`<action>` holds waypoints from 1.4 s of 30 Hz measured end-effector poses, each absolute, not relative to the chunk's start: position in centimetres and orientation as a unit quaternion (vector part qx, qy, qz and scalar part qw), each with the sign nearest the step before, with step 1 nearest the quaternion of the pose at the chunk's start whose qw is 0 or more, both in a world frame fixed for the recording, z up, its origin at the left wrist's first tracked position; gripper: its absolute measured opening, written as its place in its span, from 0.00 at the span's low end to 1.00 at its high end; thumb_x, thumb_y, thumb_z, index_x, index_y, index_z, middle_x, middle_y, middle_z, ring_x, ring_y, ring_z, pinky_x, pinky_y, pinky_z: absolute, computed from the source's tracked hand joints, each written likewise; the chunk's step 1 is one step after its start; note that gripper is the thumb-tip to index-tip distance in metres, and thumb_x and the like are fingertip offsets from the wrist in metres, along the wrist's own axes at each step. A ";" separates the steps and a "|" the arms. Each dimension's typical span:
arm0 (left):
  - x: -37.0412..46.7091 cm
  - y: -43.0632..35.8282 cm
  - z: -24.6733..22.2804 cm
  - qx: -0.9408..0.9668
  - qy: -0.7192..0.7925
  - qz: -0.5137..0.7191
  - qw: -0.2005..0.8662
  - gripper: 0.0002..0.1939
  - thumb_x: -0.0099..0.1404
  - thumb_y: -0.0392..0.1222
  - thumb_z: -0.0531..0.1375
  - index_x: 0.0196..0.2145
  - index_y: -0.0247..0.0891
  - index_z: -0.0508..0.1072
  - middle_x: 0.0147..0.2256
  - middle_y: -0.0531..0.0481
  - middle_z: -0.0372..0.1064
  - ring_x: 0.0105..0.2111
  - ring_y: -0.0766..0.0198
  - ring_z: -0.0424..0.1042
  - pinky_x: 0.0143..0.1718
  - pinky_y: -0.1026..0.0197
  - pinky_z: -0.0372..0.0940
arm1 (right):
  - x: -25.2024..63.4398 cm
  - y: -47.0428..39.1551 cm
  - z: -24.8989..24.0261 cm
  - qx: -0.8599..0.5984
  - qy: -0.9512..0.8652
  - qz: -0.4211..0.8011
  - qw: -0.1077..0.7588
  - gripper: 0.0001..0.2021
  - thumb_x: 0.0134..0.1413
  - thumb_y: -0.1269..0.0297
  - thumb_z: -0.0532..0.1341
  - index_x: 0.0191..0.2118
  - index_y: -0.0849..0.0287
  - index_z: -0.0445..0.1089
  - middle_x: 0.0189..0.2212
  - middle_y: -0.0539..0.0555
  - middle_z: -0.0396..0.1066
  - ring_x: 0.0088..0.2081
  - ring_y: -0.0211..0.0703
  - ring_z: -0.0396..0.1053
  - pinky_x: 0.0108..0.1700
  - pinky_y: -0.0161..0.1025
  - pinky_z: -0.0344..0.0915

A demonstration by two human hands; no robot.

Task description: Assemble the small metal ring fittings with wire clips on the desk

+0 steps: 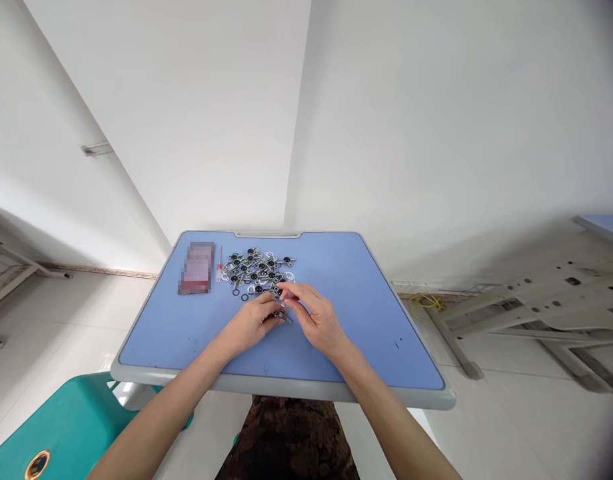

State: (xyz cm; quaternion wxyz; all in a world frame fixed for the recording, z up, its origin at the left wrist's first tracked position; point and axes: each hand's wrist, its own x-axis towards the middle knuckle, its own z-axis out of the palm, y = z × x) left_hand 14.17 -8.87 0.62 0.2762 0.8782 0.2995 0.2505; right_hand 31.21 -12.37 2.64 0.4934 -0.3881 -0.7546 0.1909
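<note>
My left hand is closed around a small metal part, whose shiny end sticks out past the fingertips just above the blue desk top. Close beside it, my right hand has thumb and forefinger bent together in a pinch. Whatever lies between those fingertips is too small to make out. Directly beyond both hands spreads a pile of metal fittings with round black pieces and silvery stems. A loose black ring lies at the pile's near edge.
Left of the pile lie a screwdriver with a clear red handle and a blurred-out flat object. A blue desk with a grey rim carries everything. A green stool stands lower left; another desk's frame is at right.
</note>
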 end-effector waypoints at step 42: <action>13.7 -8.8 0.6 0.878 0.291 0.259 0.277 0.08 0.66 0.38 0.54 0.42 0.39 0.71 0.38 0.48 0.66 0.37 0.63 0.68 0.39 0.61 0.65 | 37.9 -16.1 2.0 -0.555 -0.763 0.250 0.218 0.05 0.56 0.69 0.55 0.34 0.58 0.67 0.32 0.52 0.70 0.31 0.40 0.66 0.35 0.38 0.62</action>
